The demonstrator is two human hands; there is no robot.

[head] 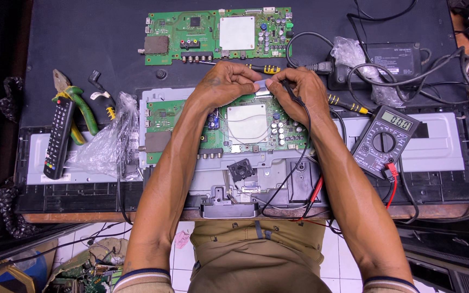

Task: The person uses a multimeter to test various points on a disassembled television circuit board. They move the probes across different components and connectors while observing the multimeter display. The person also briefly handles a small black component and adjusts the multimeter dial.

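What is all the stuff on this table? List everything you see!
Circuit board: 1, green, far middle of the table.
Second circuit board: 1, green, mounted in the opened flat device, under the hands.
Small flat strip: 1, pale, pinched between both hands.
Multimeter: 1, dark grey, right of the hands, with red and black leads.
Remote control: 1, black, left side.
Pliers: 1, green handles, beside the remote.
Plastic bag: 1, clear, left of the board.
Power adapter: 1, black, far right, among cables.
Screwdriver: 1, black and yellow handle, just beyond the hands.
Left hand: 1, on the strip.
Right hand: 1, on the strip.
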